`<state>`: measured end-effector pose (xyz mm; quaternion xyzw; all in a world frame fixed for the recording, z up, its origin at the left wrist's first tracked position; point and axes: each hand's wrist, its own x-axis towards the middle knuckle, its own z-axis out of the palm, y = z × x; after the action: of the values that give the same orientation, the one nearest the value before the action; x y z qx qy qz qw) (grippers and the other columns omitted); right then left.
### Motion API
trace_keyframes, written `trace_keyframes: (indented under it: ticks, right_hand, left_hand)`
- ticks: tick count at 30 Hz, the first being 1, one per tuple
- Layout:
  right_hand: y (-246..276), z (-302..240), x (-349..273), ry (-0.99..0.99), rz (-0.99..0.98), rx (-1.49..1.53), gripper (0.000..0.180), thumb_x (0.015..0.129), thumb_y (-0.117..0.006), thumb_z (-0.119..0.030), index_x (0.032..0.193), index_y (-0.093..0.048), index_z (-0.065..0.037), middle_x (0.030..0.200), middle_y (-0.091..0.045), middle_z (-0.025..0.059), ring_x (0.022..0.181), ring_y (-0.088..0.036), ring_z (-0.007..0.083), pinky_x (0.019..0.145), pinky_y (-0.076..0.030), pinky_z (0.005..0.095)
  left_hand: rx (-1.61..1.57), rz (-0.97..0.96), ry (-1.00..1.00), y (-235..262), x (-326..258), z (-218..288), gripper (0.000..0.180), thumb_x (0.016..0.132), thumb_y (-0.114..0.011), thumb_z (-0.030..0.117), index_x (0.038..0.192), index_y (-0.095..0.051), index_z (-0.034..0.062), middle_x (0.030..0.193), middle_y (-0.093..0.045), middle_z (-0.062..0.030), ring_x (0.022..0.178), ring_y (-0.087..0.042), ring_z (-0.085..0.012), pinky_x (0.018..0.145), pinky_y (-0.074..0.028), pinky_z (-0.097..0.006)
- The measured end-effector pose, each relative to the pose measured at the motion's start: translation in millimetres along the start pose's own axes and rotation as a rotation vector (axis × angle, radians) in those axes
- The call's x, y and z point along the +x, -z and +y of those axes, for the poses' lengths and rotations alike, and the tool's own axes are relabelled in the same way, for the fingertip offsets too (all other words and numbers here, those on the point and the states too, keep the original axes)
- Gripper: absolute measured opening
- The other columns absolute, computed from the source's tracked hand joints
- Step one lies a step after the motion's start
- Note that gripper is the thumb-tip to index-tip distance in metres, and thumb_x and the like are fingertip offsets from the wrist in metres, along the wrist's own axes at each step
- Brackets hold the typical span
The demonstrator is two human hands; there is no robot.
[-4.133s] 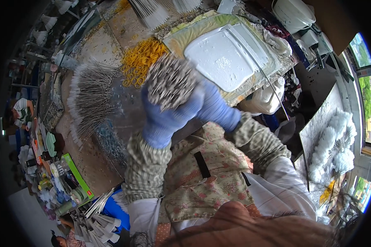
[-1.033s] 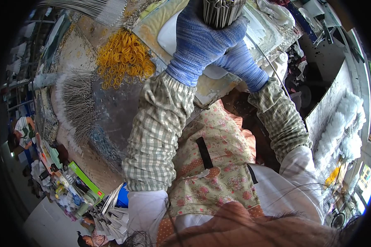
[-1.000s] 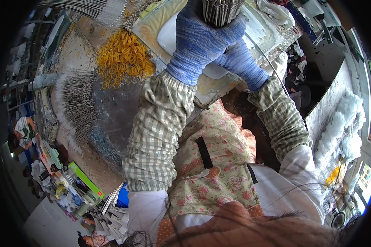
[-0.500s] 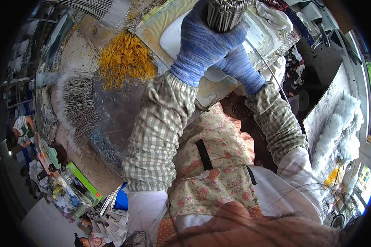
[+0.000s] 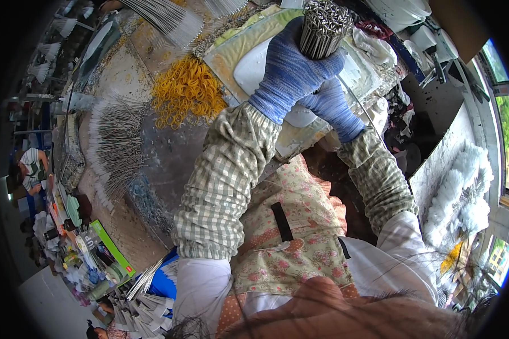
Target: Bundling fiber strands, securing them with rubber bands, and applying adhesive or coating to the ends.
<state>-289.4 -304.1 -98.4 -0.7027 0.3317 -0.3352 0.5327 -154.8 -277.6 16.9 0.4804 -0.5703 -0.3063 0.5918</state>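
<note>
Head cam: left hand [image 5: 291,70] in a blue knit glove is wrapped tight around an upright bundle of thin metal rods [image 5: 322,25] up at 12 o'clock, probably so the ends stay level. Right hand [image 5: 329,107] is closed just beneath it, bracing over the white tray [image 5: 251,68]. Yellow rubber bands [image 5: 186,93] are heaped at 10 o'clock on the counter [image 5: 169,164], within easy reach.

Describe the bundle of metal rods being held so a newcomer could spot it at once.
Start at the white tray on the cluttered workbench. Above it, both hands in blue gloves, left hand and right hand, grip an upright bundle of thin metal rods. Unlike the loose rods fanned out at left, it is tightly packed.
</note>
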Motion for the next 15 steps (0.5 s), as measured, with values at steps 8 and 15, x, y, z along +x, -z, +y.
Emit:
trace_keyframes:
  ticks: [8, 15]
  right_hand:
    - [-10.0, -24.2, -14.7, 0.154, 0.05, 0.131, 0.077, 0.071, -0.085, -0.019, 0.132, -0.042, -0.003, 0.121, -0.059, 0.0078, 0.109, -0.056, 0.018, 0.096, -0.045, 0.0339]
    - [-45.9, -7.4, -23.1, -0.142, -0.203, 0.551, 0.084, 0.069, -0.087, -0.027, 0.136, -0.041, -0.003, 0.132, -0.052, 0.0115, 0.121, -0.05, 0.0229, 0.1, -0.042, 0.0369]
  left_hand:
    - [0.008, 0.033, 0.003, -7.1, -8.1, 4.3, 0.053, 0.061, -0.083, 0.029, 0.103, -0.06, 0.0058, 0.091, -0.068, -0.0103, 0.083, -0.067, -0.0235, 0.078, -0.054, -0.036]
    - [0.039, 0.075, -0.095, 42.3, -52.4, 45.9, 0.038, 0.068, -0.078, 0.022, 0.097, -0.062, 0.0044, 0.086, -0.068, -0.0111, 0.077, -0.067, -0.0218, 0.074, -0.054, -0.034]
